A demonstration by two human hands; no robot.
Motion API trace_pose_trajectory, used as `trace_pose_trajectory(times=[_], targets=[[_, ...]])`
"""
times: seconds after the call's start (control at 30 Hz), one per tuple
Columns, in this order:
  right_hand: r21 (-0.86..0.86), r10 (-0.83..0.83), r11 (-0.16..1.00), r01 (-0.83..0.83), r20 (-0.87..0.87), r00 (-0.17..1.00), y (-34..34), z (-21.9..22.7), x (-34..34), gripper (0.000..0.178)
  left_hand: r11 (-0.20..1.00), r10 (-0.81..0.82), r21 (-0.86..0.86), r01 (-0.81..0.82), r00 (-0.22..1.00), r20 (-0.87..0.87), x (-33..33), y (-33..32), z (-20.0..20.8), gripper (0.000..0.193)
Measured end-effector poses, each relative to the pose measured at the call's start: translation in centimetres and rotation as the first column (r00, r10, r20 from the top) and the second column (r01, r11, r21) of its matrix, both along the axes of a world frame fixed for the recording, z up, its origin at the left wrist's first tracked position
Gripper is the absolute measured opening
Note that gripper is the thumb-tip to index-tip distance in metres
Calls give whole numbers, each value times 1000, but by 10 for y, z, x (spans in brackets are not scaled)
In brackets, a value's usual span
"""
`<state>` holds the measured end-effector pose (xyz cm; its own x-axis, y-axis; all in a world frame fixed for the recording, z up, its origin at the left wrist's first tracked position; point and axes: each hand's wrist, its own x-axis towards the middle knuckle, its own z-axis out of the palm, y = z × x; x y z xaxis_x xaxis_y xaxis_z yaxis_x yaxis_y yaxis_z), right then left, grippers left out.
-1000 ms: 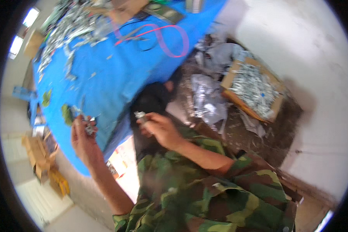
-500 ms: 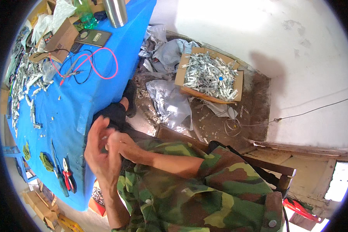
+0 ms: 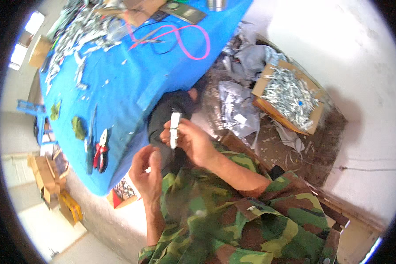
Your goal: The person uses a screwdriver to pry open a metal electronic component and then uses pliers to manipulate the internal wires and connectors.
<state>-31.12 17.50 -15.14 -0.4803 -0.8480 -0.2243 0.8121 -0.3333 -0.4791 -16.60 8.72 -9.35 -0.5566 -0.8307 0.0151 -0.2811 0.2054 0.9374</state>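
Observation:
My right hand [image 3: 192, 140] is closed on a short, flat white-and-silver strip [image 3: 175, 130], held upright above my dark trouser leg. What the strip is made of cannot be told. Lower and to the left is my left hand [image 3: 147, 174], its fingers curled in toward the thumb. A small pale bit shows between them, too small to name. The two hands are apart. On the blue-covered table [image 3: 123, 94] beside them lie red-handled pliers [image 3: 102, 152] and a long, thin tool with a dark green handle [image 3: 89, 154].
Many similar strips [image 3: 86, 35] are heaped at the table's far left. Pink and black cables [image 3: 202, 57] lie near a metal cylinder [image 3: 216, 4]. On the floor at right stands a carton full of strips [image 3: 290, 97], with plastic bags [image 3: 240, 110] beside it. A small open box [image 3: 124, 191] sits below the table's near corner.
My hands, which were together, have come apart. The strip now shows in my right hand, raised to the right of the left one. The whole view has shifted and turned.

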Motion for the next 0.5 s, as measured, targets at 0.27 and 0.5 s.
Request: trace_pose_trajectory(times=[0.27, 0.5], targets=[[57, 156, 987, -148, -180, 971, 9, 23, 19, 34, 954, -51, -292, 62, 998, 45, 18, 8, 24, 19], [48, 282, 958, -284, -346, 895, 14, 30, 34, 34, 902, -127, -421, 102, 991, -31, 27, -3, 40, 22]])
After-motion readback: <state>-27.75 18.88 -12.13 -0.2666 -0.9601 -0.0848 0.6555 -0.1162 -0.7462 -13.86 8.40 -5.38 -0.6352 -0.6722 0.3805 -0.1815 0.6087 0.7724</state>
